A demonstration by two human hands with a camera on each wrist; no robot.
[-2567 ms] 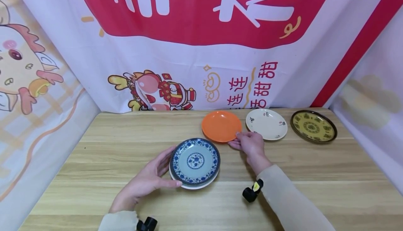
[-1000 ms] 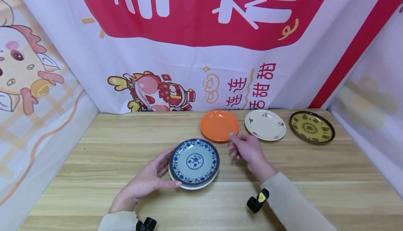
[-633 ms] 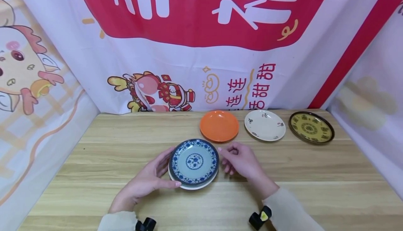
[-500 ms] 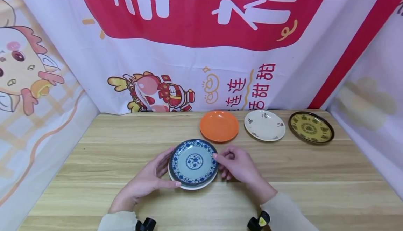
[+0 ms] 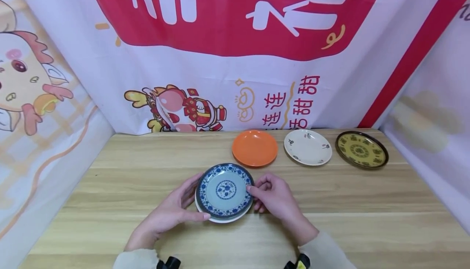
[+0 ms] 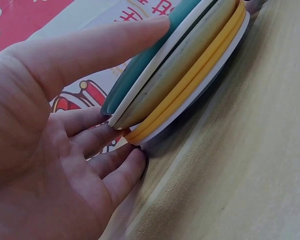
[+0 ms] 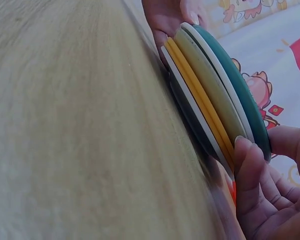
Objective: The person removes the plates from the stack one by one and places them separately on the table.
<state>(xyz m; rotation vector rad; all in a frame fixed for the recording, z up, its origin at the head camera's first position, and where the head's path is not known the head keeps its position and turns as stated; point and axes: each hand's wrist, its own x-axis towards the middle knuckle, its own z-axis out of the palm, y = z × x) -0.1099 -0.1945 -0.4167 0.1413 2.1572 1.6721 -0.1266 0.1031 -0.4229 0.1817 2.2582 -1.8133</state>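
Note:
A blue-and-white plate (image 5: 225, 190) tops a stack on the wooden table. Below its edge, the left wrist view shows a white rim, an olive plate (image 6: 182, 62), yellow-orange rims (image 6: 190, 90) and another white rim. My left hand (image 5: 170, 210) holds the stack's left side, thumb at the front rim and fingers against the edges. From the right, my right hand (image 5: 277, 197) grips the stack's edge. Its thumb lies on the top plate's rim, and in the right wrist view its index finger (image 7: 247, 165) bends against the plate edges below.
Behind the stack an orange plate (image 5: 255, 148) lies flat. To its right are a white plate (image 5: 307, 147) with small motifs and an olive plate with a dark rim (image 5: 361, 150). A printed cloth (image 5: 205, 69) hangs along the table's back edge.
My right hand has left the orange plate's edge, come back toward me and taken hold of the stack's right side. My left hand stays at the stack's left side.

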